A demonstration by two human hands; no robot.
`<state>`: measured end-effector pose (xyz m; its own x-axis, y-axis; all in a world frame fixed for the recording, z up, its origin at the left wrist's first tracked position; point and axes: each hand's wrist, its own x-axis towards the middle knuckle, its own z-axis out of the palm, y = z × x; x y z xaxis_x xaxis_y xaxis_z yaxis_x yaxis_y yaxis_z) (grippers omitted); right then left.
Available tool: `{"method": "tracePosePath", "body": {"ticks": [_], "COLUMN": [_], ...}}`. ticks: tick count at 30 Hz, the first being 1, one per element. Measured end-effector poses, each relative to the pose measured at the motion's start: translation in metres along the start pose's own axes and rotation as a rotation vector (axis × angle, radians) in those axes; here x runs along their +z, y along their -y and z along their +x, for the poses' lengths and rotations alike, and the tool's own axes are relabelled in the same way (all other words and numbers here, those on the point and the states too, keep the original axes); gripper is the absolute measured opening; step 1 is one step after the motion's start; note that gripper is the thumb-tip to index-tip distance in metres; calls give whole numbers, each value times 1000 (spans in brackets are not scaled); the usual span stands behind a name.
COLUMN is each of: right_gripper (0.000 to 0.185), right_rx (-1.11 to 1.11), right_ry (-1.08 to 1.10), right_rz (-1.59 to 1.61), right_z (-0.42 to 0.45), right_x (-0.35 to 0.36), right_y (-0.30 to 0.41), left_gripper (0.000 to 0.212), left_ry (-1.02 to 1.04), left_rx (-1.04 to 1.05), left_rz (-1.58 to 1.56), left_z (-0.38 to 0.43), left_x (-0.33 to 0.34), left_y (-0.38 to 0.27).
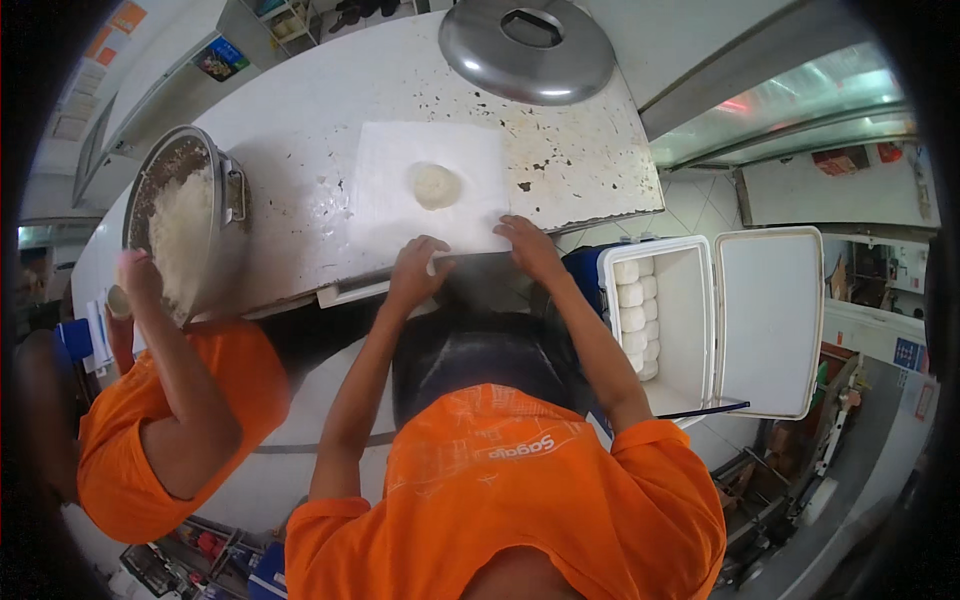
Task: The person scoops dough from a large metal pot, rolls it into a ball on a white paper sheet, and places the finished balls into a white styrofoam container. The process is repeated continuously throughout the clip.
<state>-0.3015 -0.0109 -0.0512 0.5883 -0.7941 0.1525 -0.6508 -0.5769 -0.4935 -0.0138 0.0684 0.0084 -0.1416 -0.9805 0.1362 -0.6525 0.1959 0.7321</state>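
Observation:
A white square sheet [382,217], paper or thin plastic, lies on the worn white table [300,157] before me. Near its middle sits a rounded mound of pale, grainy food [436,187], perhaps rice. My left hand [421,271] is at the sheet's near left edge, with the thumb and forefinger curved close together. At the near right corner my right hand [531,246] touches the sheet with its fingertips. Whether either hand pinches the sheet is hard to tell.
At left a co-worker in an orange shirt [180,420] reaches into a large metal pot [232,191] of white food. A metal lid [525,67] rests at the table's far right. Right of me stands an open cooler [675,322] holding several wrapped white bundles [632,319].

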Motion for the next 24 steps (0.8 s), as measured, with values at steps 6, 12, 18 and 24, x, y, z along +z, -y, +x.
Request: {"method": "tracePosePath", "body": {"ticks": [6,12,18,24], "right_gripper": [20,13,8,7], "right_rx": [41,218,333,485], "right_ry": [177,51,-237,-299], "right_rz": [237,407,565,929], "right_z": [2,9,28,60], "right_x": [-23,-34,-48,-32], "right_y": [-11,7,31,8], "left_gripper": [23,28,24,17], "left_ry": [85,-31,-123,-393], "left_rx": [-39,140,-21,-116], "left_rz": [-113,-48,252,-103], "left_z": [2,41,39,44], "left_x": [6,33,32,-29], "left_y": [13,-7,28,107]}}
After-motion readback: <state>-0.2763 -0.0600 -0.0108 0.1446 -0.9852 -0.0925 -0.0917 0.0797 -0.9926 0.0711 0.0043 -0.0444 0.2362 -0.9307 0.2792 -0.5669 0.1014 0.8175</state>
